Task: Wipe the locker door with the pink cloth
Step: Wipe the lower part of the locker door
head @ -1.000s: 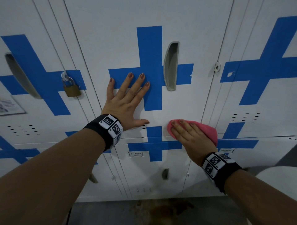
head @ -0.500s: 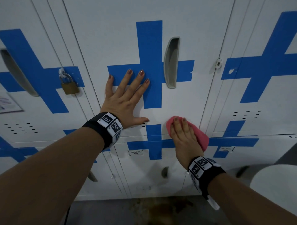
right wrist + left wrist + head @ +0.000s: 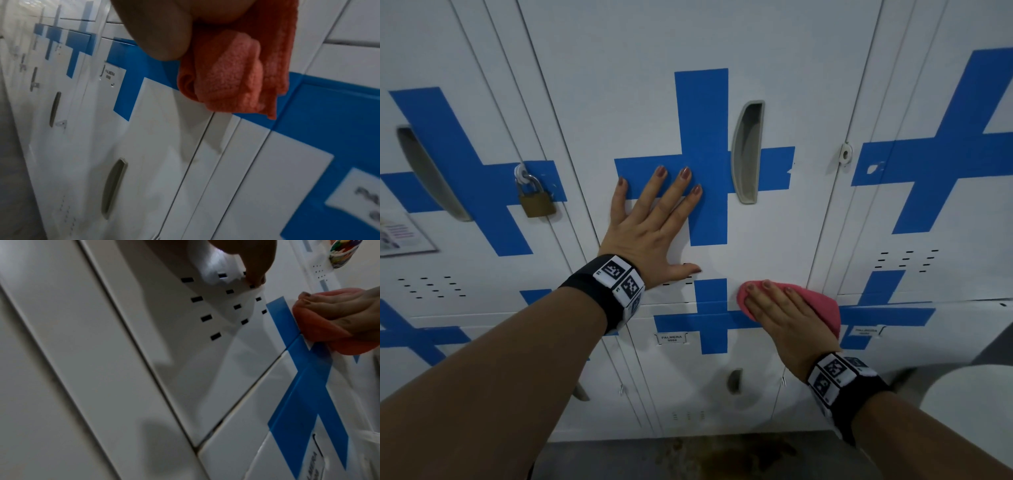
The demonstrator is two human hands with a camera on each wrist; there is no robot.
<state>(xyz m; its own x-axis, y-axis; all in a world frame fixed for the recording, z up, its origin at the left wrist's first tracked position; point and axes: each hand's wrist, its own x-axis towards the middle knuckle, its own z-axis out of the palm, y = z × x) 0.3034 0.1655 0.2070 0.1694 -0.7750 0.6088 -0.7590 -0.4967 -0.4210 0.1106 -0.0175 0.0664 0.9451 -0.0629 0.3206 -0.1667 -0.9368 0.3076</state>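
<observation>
The white locker door point(image 3: 640, 68) carries a blue tape cross point(image 3: 702, 137) and a grey recessed handle point(image 3: 746, 150). My left hand point(image 3: 654, 219) lies flat on it with fingers spread, the thumb point(image 3: 115, 272) by the vent slots. My right hand point(image 3: 784, 315) presses the pink cloth point(image 3: 822, 301) against the door's lower right corner, fingers laid flat on top. The left wrist view shows the cloth point(image 3: 329, 340) bunched under those fingers point(image 3: 339, 311). In the right wrist view the cloth point(image 3: 236, 78) hangs folded below the palm point(image 3: 160, 24).
A brass padlock point(image 3: 536, 202) hangs on the left neighbouring locker. A lower locker with a name label point(image 3: 672, 338) sits just under the cloth. A hasp point(image 3: 845, 154) is on the door's right edge. The stained floor point(image 3: 688, 455) lies below, a pale rounded object point(image 3: 962, 394) at lower right.
My right hand turned and slid the cloth slightly left, then back right, along the door's lower edge. The left hand stayed flat in place. The view tilted up a little.
</observation>
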